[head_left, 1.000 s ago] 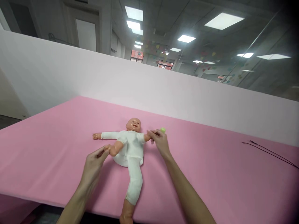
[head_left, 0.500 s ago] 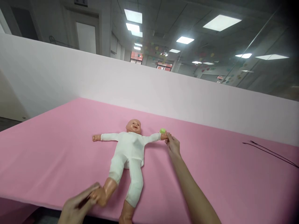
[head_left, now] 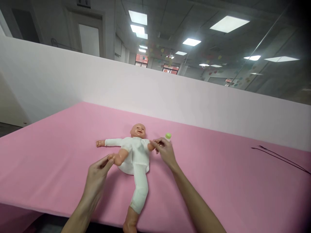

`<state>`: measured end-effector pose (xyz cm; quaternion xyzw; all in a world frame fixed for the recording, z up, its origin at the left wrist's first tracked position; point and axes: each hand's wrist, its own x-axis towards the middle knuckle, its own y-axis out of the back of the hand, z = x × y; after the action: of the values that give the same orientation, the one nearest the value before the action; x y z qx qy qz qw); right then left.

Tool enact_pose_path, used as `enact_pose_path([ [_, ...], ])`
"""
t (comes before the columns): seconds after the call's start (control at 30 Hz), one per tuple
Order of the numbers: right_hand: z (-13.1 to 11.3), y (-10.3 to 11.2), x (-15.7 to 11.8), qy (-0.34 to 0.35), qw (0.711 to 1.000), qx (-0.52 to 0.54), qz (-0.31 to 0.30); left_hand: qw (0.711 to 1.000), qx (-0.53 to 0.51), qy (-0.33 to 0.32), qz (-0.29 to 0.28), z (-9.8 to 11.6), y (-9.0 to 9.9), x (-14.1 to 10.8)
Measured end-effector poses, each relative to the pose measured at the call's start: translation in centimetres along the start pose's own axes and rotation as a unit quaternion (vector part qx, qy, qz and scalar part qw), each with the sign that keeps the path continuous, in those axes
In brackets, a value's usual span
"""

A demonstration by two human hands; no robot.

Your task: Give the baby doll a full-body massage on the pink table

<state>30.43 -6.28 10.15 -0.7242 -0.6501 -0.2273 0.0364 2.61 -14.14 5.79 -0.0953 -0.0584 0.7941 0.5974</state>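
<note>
A baby doll (head_left: 139, 155) in a white suit lies face up on the pink-covered table (head_left: 213, 181), its head toward the wall. My left hand (head_left: 98, 171) is closed on the doll's foot on the left side, and that leg is bent up over the belly. With my right hand (head_left: 164, 150) I hold the doll's arm on the right side by its hand, folded in near the shoulder. The other arm is stretched out flat to the left. The other leg lies straight toward the table's front edge.
Just beyond my right hand sits a small object with a light green top (head_left: 168, 135), partly hidden. Two thin dark cords (head_left: 282, 158) lie at the right. A low white wall (head_left: 155, 94) borders the table's far side, with glass above it.
My left hand has pushed the doll's leg up from straight to bent over the belly. My right hand has brought the doll's outstretched arm inward toward its chest.
</note>
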Motion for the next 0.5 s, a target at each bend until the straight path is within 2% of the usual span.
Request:
enact_pose_path([
  [0.03,-0.1,-1.2,-0.7,0.013,0.998,-0.025,-0.047,0.999,-0.035,-0.001,-0.017,-0.2,-1.3,1.2],
  [0.1,0.4,-3.0,-1.8,0.021,0.994,-0.059,-0.093,0.996,-0.081,0.003,-0.049,-0.8,-3.0,2.9],
  [0.2,1.7,-3.3,-1.7,-0.005,0.997,-0.038,-0.07,0.995,-0.064,-0.005,-0.072,-1.1,-2.8,2.9],
  [0.27,2.4,-1.5,-0.3,-0.044,0.999,0.012,-0.012,0.997,0.003,-0.013,-0.079,-1.0,-1.0,1.1],
  [0.33,3.1,1.1,1.5,-0.084,0.99,0.065,0.093,0.994,0.082,-0.011,-0.077,-1.4,2.0,-1.2],
  [0.4,4.3,3.7,2.8,-0.118,0.965,0.115,0.206,0.992,0.114,0.0,-0.05,-2.8,5.4,-3.4],
  [0.5,6.8,5.9,2.9,-0.148,0.94,0.141,0.275,0.989,0.144,0.003,-0.04,-6.0,10.0,-5.8],
])
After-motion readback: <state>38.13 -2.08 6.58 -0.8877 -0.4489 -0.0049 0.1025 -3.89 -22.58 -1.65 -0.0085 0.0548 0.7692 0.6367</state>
